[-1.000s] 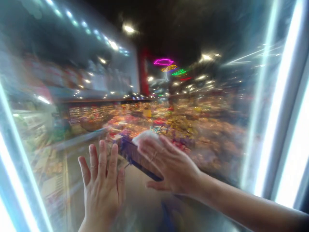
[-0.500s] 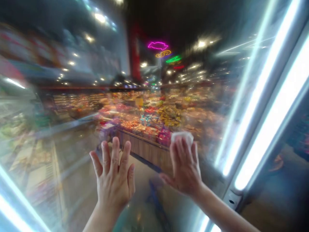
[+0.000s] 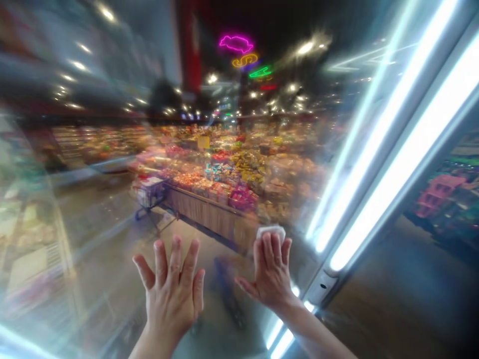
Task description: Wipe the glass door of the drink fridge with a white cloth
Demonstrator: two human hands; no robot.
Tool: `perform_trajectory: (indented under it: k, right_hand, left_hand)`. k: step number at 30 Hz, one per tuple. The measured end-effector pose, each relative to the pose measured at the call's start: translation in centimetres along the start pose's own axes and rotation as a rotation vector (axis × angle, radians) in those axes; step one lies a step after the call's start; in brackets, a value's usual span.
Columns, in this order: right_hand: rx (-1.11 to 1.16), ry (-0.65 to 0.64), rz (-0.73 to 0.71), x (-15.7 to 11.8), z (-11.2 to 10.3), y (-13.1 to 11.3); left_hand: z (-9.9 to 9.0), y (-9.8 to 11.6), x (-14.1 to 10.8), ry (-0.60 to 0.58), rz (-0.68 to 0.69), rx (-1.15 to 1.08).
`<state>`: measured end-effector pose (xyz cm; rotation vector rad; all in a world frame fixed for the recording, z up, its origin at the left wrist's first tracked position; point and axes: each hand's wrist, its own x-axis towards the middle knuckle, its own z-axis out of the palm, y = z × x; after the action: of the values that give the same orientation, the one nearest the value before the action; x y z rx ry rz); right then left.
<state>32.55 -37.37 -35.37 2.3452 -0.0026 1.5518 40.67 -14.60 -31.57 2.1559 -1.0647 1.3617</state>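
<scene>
In the head view, my left hand (image 3: pixel 170 284) lies spread against a clear glass pane (image 3: pixel 123 299), holding nothing. To its right, my right hand (image 3: pixel 271 269) presses a white sponge (image 3: pixel 270 231) to the same pane, with fingers stretched over it and the thumb out to the left. Only the upper edge of the sponge shows above my fingertips; the rest is hidden under them.
Bright light tubes (image 3: pixel 389 164) run along the frame at the pane's right edge. Through the glass appear a wood-sided produce stand (image 3: pixel 209 212), a shopping cart (image 3: pixel 149 194) and neon signs (image 3: pixel 236 43). Pink crates (image 3: pixel 441 192) stand beyond the frame.
My right hand has slid down and slightly left with the sponge. My left hand stays flat and appears a little lower in view. The camera view has shifted.
</scene>
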Motion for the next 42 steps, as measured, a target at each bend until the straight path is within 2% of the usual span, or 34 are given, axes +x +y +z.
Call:
perform_trajectory:
  k: [3,9,14,19,23,25,29,31,35,38,41,42]
  right_hand:
    - [0.035,-0.003,0.126,0.1,0.1,0.7]
    - [-0.011,0.005,0.092,-2.6,0.3,2.4]
    - [0.006,-0.023,0.331,-3.2,-0.2,5.1]
    - [0.058,-0.024,0.166,-6.8,0.9,3.7]
    - [0.149,-0.02,0.216,-8.5,1.4,3.3]
    - [0.18,-0.03,0.191,-10.6,1.9,3.1]
    - [0.19,-0.002,0.022,-16.1,3.9,2.8]
    - [0.166,0.035,0.003,-17.0,4.8,2.8]
    - [0.14,0.08,0.093,-16.5,4.7,1.8]
    - [0.158,0.076,0.047,-18.6,4.3,1.0]
    - [0.145,0.07,-0.086,-20.2,3.9,2.6]
    - [0.129,0.074,-0.074,-20.1,3.8,3.6]
  left_hand:
    - [0.5,0.6,-0.2,-0.013,0.022,-0.002]
    - [1.1,1.2,-1.0,-0.002,0.028,-0.043]
    - [1.8,2.4,-0.9,0.053,0.119,-0.03]
    - [3.6,5.0,-2.9,0.05,0.106,0.014]
    - [5.1,6.9,-5.9,0.026,0.026,0.107]
    - [6.0,7.8,-7.6,0.038,-0.002,0.142]
    - [8.9,8.9,-11.2,0.07,0.012,0.151]
    - [10.2,9.0,-12.6,0.075,0.031,0.147]
    - [11.3,8.6,-13.5,0.1,0.038,0.149]
    - [11.1,8.8,-13.4,0.116,0.06,0.137]
    - [11.1,9.7,-13.5,0.105,0.09,0.127]
    - [11.3,10.1,-13.6,0.103,0.099,0.129]
